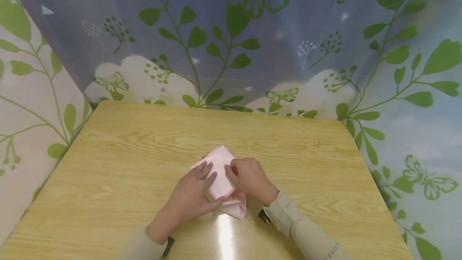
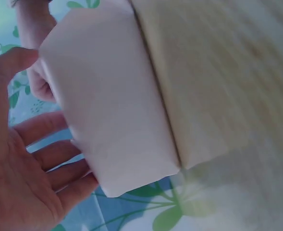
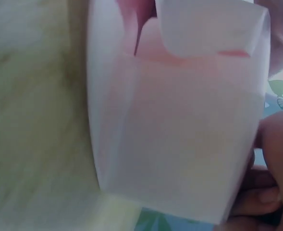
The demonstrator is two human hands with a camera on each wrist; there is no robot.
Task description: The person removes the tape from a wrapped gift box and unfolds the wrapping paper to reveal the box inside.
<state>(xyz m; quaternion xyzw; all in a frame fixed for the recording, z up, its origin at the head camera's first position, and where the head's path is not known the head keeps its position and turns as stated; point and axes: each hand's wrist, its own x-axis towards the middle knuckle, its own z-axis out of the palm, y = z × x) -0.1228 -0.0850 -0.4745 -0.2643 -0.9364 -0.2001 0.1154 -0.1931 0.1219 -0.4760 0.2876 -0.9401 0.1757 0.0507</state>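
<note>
A box-shaped package in pale pink paper (image 1: 221, 175) stands on the table between both hands. My left hand (image 1: 191, 196) rests on its upper left with fingers spread; in the left wrist view the fingertips and thumb touch one long edge. On the opposite side, my right hand (image 1: 250, 177) has its fingers curled and pinches the paper at the edge with thumb and forefinger. At the near end, a loose paper flap (image 3: 206, 31) bends over a gap, where a reddish tint shows. What lies inside the paper is hidden.
The wooden table (image 1: 126, 151) reaches away on all sides of the package. A curtain (image 1: 223, 51) printed with leaves and butterflies hangs behind it and along both sides. Dark straps (image 1: 264, 216) show at the wrists under light sleeves.
</note>
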